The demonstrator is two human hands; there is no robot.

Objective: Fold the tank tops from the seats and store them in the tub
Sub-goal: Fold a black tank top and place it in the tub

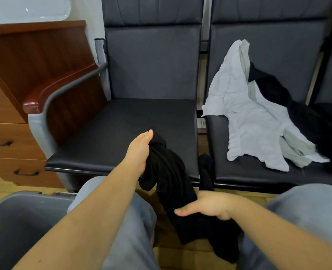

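From the head camera, a person sits in front of a row of dark seats. The left hand [139,151] is out over the front of the left seat [122,133] and grips the top end of a black tank top [167,178], with the fingers tucked into the bunched cloth. The black top hangs in a twisted rope from that hand, down past the seat edge, to the right hand [210,208]. The right hand sits lower and nearer the body, between the knees, and holds the middle of the same top, thumb pointing left across the cloth. The rest of the top droops below the right hand by the right leg. On the right seat [239,172] lies a pile: a white tank top [245,117] spread on top, a pale one [295,147] peeking out under it, and a dark one [274,88] behind them against the seat back. A gray tub [15,221] stands at the lower left, just beside the left knee. A wooden cabinet [15,75] stands left of the seats.
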